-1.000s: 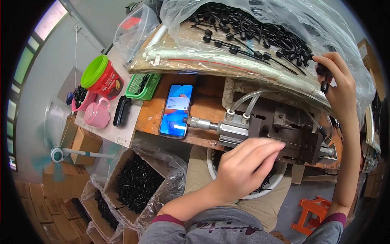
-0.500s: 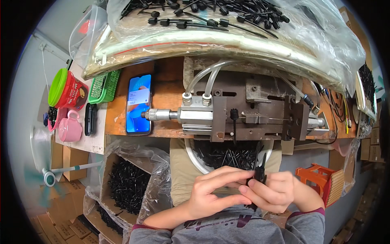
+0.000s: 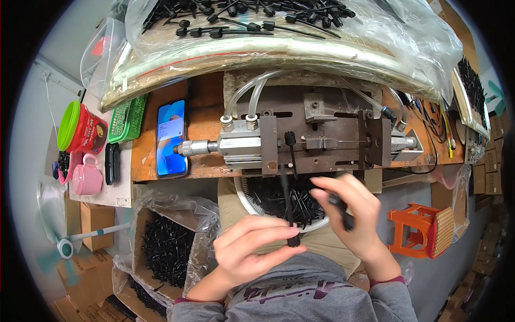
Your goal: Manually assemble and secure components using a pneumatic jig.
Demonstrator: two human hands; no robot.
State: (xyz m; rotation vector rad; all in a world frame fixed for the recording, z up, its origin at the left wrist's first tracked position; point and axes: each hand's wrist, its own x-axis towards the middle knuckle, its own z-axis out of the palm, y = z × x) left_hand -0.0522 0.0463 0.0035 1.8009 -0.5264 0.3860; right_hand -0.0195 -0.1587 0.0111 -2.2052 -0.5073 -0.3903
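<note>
My left hand (image 3: 244, 251) pinches a slim black plastic rod (image 3: 287, 199) by its thick, ribbed head, the stem pointing up and away from me. To its right, my right hand (image 3: 357, 217) is raised, with black plastic pieces (image 3: 342, 210) tucked inside the curled fingers; motion blurs them and I cannot tell how many. Both hands are over my lap, near a round white basin (image 3: 244, 199) filled with similar black rods. Beyond them stands a metal clamping fixture (image 3: 322, 158). One black knobbed rod (image 3: 290, 140) rests on it, head away from me.
A phone (image 3: 171, 140) lies left of the fixture, near a pink mug (image 3: 88, 176) and green basket (image 3: 127, 119). Plastic-covered shelving (image 3: 279, 53) with black rods overhangs the back. A lined carton (image 3: 201, 239) of rods stands lower left, an orange stool (image 3: 416, 228) at right.
My hands, together before, are now apart. The left has moved left with one rod; the right has lifted with the other black pieces. The whole view has shifted slightly.
</note>
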